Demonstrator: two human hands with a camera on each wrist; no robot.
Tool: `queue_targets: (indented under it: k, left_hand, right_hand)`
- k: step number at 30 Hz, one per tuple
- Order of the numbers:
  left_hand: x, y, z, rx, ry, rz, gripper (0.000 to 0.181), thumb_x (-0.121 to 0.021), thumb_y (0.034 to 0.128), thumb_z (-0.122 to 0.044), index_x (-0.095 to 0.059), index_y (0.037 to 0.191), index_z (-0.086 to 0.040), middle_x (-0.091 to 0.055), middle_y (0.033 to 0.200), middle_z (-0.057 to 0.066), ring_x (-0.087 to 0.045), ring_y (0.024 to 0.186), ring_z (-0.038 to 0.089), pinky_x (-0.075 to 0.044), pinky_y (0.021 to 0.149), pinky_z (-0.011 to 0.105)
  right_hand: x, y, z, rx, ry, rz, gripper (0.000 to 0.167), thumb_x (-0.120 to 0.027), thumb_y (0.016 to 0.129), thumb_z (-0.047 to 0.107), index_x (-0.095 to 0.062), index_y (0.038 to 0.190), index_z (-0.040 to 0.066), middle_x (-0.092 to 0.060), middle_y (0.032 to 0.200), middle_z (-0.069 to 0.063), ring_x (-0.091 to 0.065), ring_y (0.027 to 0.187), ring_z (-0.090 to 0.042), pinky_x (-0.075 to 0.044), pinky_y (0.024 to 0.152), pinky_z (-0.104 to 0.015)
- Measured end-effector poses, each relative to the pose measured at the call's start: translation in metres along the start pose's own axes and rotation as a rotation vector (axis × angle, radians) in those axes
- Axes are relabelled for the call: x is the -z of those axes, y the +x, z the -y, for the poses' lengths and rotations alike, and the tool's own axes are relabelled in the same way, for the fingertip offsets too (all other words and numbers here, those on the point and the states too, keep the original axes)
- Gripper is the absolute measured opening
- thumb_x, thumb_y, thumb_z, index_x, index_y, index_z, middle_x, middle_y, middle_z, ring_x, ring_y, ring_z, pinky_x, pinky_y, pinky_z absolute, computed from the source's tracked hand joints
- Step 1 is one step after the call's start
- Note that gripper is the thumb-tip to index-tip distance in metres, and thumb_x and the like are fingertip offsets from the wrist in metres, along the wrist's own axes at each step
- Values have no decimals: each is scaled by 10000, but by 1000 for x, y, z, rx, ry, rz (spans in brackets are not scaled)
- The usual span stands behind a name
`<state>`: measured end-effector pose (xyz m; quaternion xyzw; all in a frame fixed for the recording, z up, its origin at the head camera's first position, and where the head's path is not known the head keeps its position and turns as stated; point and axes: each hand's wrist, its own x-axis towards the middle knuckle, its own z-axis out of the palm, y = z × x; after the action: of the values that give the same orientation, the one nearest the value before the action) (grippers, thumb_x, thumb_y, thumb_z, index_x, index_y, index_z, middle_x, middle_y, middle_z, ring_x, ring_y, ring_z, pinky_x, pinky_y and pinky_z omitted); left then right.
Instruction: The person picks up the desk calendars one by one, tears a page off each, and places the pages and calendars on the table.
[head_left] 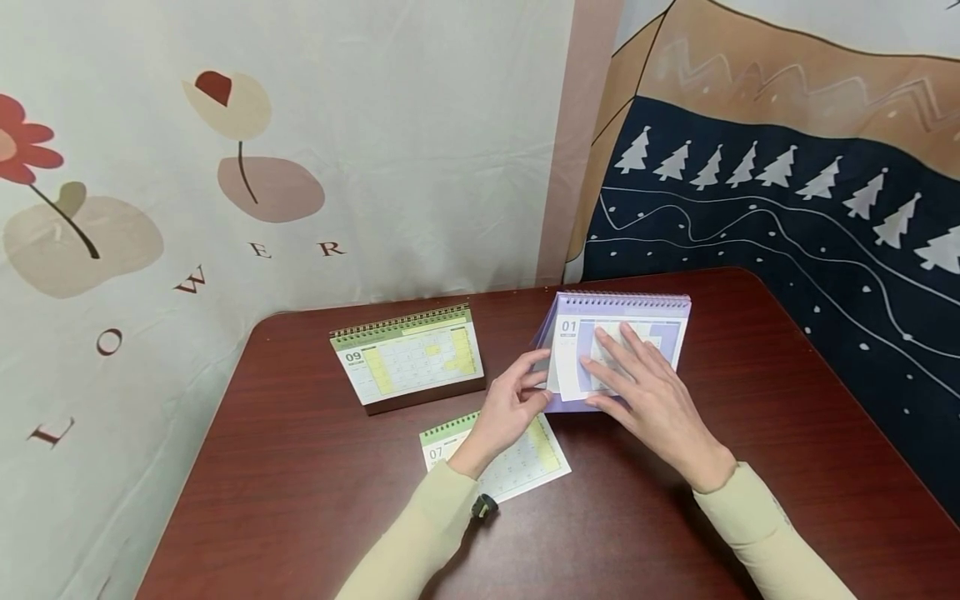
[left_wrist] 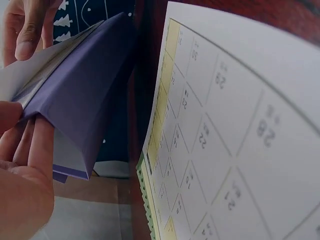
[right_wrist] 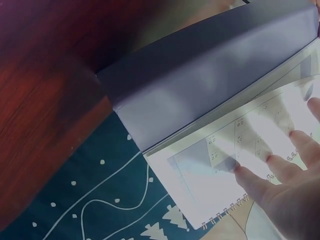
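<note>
A purple spiral-bound desk calendar (head_left: pixel 678 310) stands at the back right of the table, its page marked 01 facing forward. My left hand (head_left: pixel 508 406) grips the calendar's lower left edge. In the left wrist view its thumb (left_wrist: pixel 9 114) lies on the front and the fingers (left_wrist: pixel 42 145) reach behind the purple board (left_wrist: pixel 85 75). Across the 01 page (right_wrist: pixel 192 175), my right hand (head_left: pixel 652 392) rests with spread, fairly straight fingers. The page's lower edge stands slightly off the sheets behind it. Under my left wrist lies a green-topped calendar sheet (head_left: pixel 525 467) marked 07.
A second desk calendar (head_left: pixel 412 358), green-topped and showing 09, stands on a dark base to the left. The reddish-brown table (head_left: pixel 300 483) meets a printed cloth wall (head_left: pixel 420 167) behind. A dark cloth with white trees (head_left: pixel 750 217) hangs at the right.
</note>
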<state>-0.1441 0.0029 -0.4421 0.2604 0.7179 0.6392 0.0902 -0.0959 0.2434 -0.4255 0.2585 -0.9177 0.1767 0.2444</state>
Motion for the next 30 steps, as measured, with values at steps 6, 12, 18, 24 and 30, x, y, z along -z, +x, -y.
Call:
queue_targets:
  k: [6, 12, 18, 24, 30]
  left_hand:
    - [-2, 0, -1, 3, 1, -49, 551, -607, 915, 79, -538, 1451, -30, -696, 1225, 264, -730, 1021, 379, -590, 862, 293]
    - [-4, 1, 1, 4, 16, -102, 548, -608, 882, 91, -580, 1414, -36, -713, 1188, 258, -734, 1011, 362, -594, 855, 292]
    - [-6, 2, 3, -2, 27, -137, 557, -600, 853, 108, -600, 1392, -36, -733, 1145, 241, -742, 991, 345, -603, 836, 301]
    - [-7, 2, 3, -1, 16, -145, 550, -599, 846, 112, -614, 1375, -38, -740, 1127, 232, -743, 982, 339, -598, 829, 280]
    - [-7, 3, 3, 5, 4, -148, 542, -601, 854, 111, -613, 1376, -35, -736, 1132, 244, -740, 982, 355, -595, 834, 282]
  right_hand:
    - [1, -2, -1, 22, 17, -26, 608, -451, 1035, 596, -652, 1421, 171, -438, 1608, -90, -284, 1528, -374, -227, 1236, -548]
    - [1, -3, -2, 36, 49, -49, 603, -472, 1032, 593, -665, 1407, 162, -495, 1564, -103, -316, 1514, -374, -214, 1245, -525]
    - [2, -4, -2, 35, 69, -58, 591, -488, 1032, 580, -677, 1391, 150, -529, 1534, -110, -336, 1505, -374, -222, 1241, -534]
    - [2, -5, -2, 33, 72, -65, 571, -503, 1040, 560, -680, 1388, 143, -570, 1493, -114, -352, 1496, -381, -241, 1230, -552]
    - [0, -7, -1, 43, 100, -97, 471, -519, 1075, 455, -726, 1316, 107, -643, 1405, -113, -401, 1463, -400, -254, 1229, -536]
